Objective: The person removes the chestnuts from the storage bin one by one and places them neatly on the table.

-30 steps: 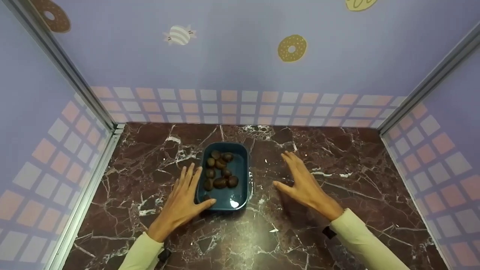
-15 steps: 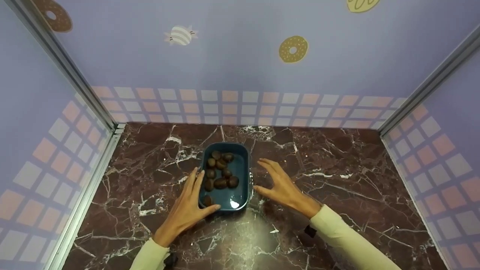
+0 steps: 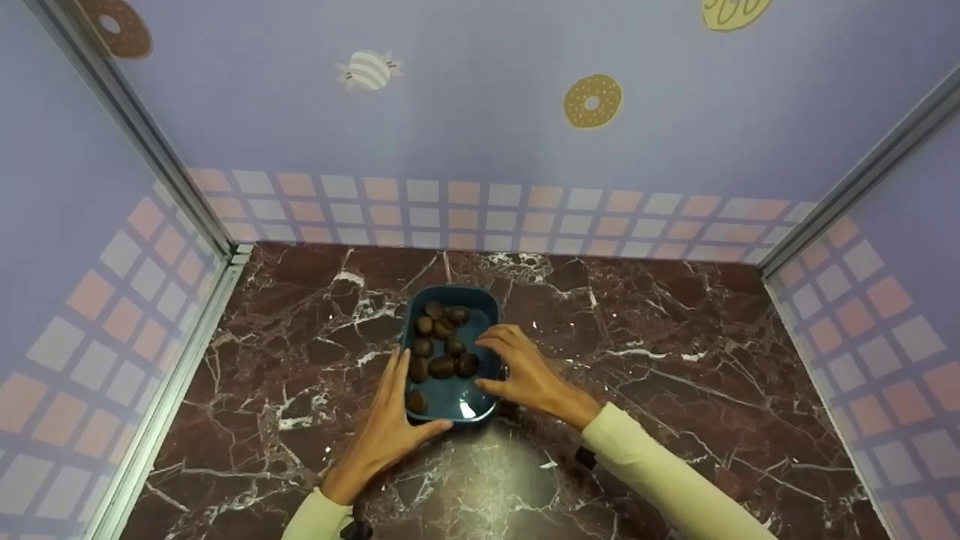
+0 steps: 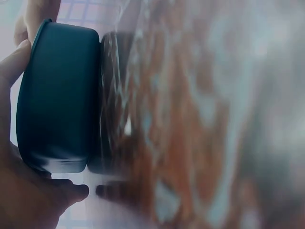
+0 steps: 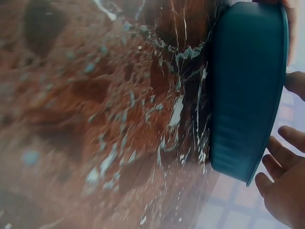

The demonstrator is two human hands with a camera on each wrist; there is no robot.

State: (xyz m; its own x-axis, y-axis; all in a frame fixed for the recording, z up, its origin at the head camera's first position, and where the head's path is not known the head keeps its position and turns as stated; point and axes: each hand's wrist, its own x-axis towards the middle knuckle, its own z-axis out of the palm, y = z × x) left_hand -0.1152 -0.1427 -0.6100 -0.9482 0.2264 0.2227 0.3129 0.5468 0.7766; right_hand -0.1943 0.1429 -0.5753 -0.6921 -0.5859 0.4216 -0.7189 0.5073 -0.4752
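A dark teal rectangular container (image 3: 477,300) stands on the marbled tabletop, with several brown chestnuts (image 3: 444,366) inside, mostly along its left side. My left hand (image 3: 386,431) lies along the container's left side, fingers fairly straight, thumb by the near-left corner. In the left wrist view, the container's outer wall (image 4: 62,90) is beside that hand. My right hand (image 3: 529,375) reaches over the right rim, thumb and fingers apart above the inside, with nothing visible between them. The right wrist view shows its fingers (image 5: 281,152) at the rim of the container (image 5: 245,90).
The reddish-brown marbled table (image 3: 675,360) runs to a lilac back wall (image 3: 480,112) with printed sweets and checks. Lilac side panels with metal corner rails (image 3: 862,161) stand at left and right.
My right hand has moved left from the bare tabletop to over the container's right rim. My left hand has shifted slightly right against the container's left side. The chestnuts look unmoved.
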